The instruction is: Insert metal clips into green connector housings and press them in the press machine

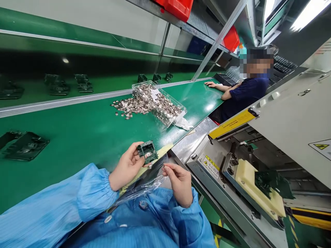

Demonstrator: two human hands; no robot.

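Left hand (126, 168), curled round green part (148, 151) near table (98, 129) edge; right hand (180, 182), fingertips pinched, contents unclear. Apparently partway: second part (31, 148) at left, many metal pieces (130, 106) loose beside box (178, 119).

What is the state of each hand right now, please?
Left hand: closed, holding the dark green part.
Right hand: pinched closed; whether it holds anything cannot be told.

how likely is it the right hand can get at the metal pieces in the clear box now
Likely yes, with a stretch: the metal pieces lie exposed in the clear box, and the left hand, holding a green part, sits left of the right hand.
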